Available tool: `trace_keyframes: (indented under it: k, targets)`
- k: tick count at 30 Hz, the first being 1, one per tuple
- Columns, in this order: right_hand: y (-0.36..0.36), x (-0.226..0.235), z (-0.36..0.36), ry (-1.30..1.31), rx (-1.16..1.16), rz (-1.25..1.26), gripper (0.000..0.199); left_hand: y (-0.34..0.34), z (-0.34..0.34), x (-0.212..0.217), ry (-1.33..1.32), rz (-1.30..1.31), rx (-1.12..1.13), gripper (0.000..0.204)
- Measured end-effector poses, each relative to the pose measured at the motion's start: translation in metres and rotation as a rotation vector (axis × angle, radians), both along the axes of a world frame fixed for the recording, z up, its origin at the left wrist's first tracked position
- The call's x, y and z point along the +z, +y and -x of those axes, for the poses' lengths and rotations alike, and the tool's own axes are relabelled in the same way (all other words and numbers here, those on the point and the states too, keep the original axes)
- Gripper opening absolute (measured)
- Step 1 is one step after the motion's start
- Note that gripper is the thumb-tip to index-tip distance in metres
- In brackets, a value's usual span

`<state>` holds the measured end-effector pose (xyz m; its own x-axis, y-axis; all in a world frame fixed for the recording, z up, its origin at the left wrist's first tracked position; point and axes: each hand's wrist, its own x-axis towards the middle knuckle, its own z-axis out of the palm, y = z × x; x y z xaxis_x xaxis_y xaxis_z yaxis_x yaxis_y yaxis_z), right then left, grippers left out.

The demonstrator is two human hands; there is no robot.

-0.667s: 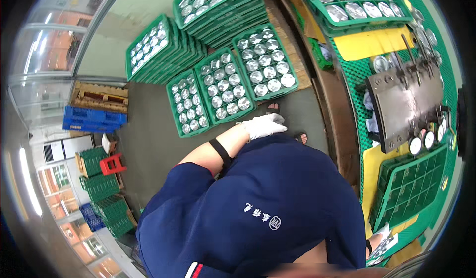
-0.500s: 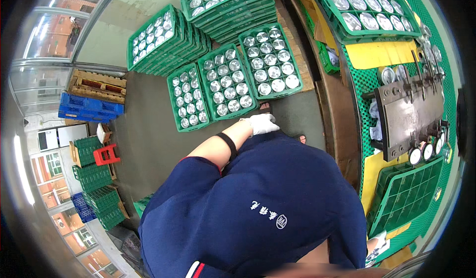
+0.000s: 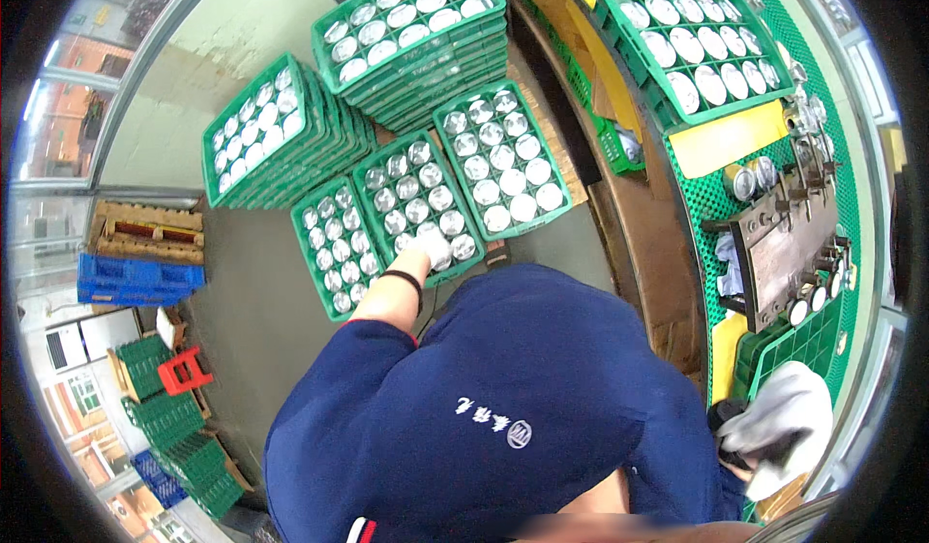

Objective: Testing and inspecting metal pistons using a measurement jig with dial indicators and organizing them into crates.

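Head view, looking steeply down over the person's own navy-blue shirt [image 3: 503, 417], which fills the lower middle of the picture.

The left hand [image 3: 433, 248], in a white glove, reaches down and forward to a green crate [image 3: 418, 212] standing on the grey floor [image 3: 261, 320]. It rests at the crate's near edge, over the near row of round silver cans [image 3: 423, 195] that fill it. Whether the fingers are curled on a can or on the crate rim cannot be told; the glove hides them. A dark band circles that wrist.

Two more low crates of cans flank this one, touching it: one to its left [image 3: 334, 243] and one to its right [image 3: 501, 156]. Behind them stand taller stacks of the same crates [image 3: 406, 20].

The right hand [image 3: 779, 427], also white-gloved, lies at the lower right, beside a green conveyor bench [image 3: 716, 195] that carries another full crate [image 3: 692, 45] and a grey metal fixture [image 3: 784, 253]. How far this hand is open, and whether it holds anything, cannot be told.

Likely risks, as a judgement: the person bends far over with one arm outstretched, so a one-handed pull at the crate's near edge could tip it and spill cans. The crates stand tight together, so gloved fingers could be pinched between rims. The right hand near the metal fixture could catch on it while attention is on the floor.
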<state>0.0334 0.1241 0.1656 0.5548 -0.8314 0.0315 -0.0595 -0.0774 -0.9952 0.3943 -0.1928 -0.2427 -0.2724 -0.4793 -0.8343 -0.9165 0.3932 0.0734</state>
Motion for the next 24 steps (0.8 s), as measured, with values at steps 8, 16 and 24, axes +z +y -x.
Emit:
trace_keyframes:
  k: [8, 16, 24]
  targets:
    - [-0.139, 0.022, -0.039, -0.165, 0.049, 0.428, 0.018, -0.042, -0.083, -0.065, 0.121, 0.018, 0.145, 0.046]
    - [-0.19, -0.017, -0.016, -0.241, -0.108, 0.696, 0.01, -0.013, -0.107, -0.031, -0.002, 0.014, 0.273, 0.045]
    - [-0.235, 0.001, 0.008, 0.005, -0.273, 0.2, 0.019, 0.051, -0.114, -0.04, -0.079, -0.083, 0.643, 0.057]
